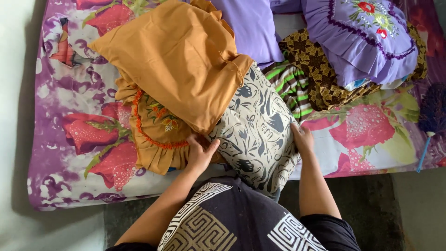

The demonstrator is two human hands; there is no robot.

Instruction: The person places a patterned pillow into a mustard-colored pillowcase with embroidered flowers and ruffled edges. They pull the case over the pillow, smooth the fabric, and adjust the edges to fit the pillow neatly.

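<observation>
At the bed's [55, 186] near edge, the left hand [200, 155] presses the pillow [255, 135] where the orange cover [179, 60] ends, fingers spread flat. The right hand [302, 138] grips the pillow's right side, fingers curled on it. The cover sheathes only the pillow's far end; most of the patterned pillow is bare, so the work looks roughly half done. Beyond, toward the far edge, lie purple pillows [362, 42].

We look steeply down from one head-worn camera, close above the mattress [69, 186], its near edge just below us.
</observation>
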